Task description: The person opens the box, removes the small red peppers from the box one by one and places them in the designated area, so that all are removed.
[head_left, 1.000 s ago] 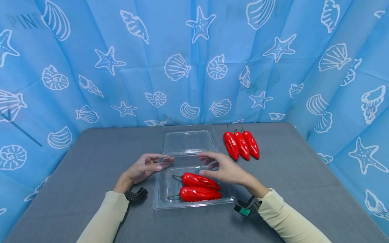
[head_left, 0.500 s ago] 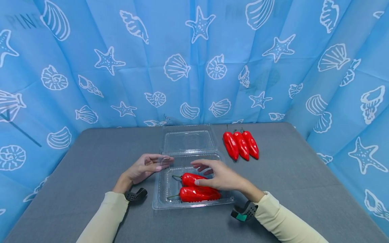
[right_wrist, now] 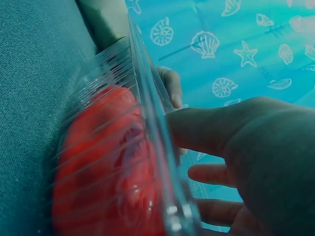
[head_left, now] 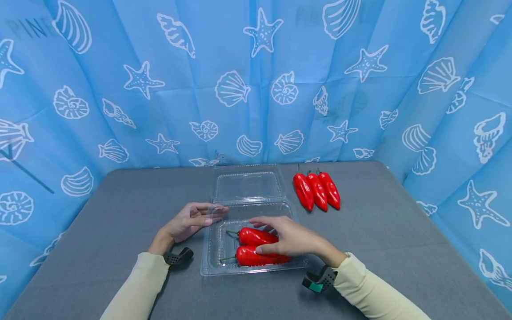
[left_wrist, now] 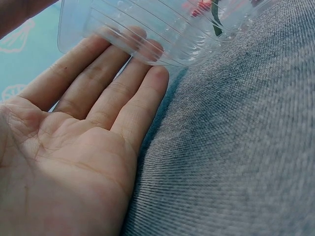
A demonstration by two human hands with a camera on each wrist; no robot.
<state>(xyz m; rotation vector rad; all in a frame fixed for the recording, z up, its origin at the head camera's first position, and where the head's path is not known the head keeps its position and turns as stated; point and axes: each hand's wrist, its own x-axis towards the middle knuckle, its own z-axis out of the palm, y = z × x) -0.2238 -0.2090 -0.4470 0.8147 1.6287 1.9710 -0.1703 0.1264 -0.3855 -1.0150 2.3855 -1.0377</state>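
A clear plastic clamshell container (head_left: 216,270) lies unfolded on the table. Two red peppers (head_left: 248,257) with green stems lie side by side in its base, stems to the left. My left hand (head_left: 188,221) is beside the container's left wall; in the left wrist view its straight fingers (left_wrist: 135,110) touch the ribbed plastic. Over the right part of the peppers hovers my right hand (head_left: 290,238), thumb and fingers spread and lightly bent, hiding their right ends. The right wrist view has this hand (right_wrist: 256,152) above the rim, with no pepper visibly gripped.
The container's lid (head_left: 248,184) lies flat behind the base. Three more red peppers (head_left: 318,193) lie in a row to its right, near the table's back. A grey cloth covers the table (head_left: 400,249). Behind hangs a blue curtain (head_left: 256,115) with shell prints.
My right hand has moved left and slightly toward me, from the container's right side to over the two peppers inside. The left hand has stayed in place.
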